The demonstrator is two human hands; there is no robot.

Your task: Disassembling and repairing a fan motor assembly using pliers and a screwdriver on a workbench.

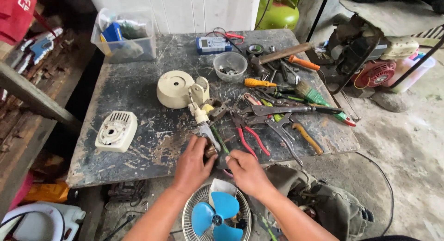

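Near the scarred workbench (138, 97) edge, a small fan motor (210, 141) is gripped by the left hand (192, 164) and right hand (245, 171), close together, and could be dropped onto the blue fan (215, 218) below.

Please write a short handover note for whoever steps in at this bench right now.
Left hand: grips the lower end of a small metal motor assembly at the table's near edge.
Right hand: fingers pinch a green-handled screwdriver against that assembly.
Cream round housing and cream vented rear cover lie detached on the worn black table.
Red-handled pliers lie right of the hands.
Blue-bladed fan with wire grille sits below, unattached.
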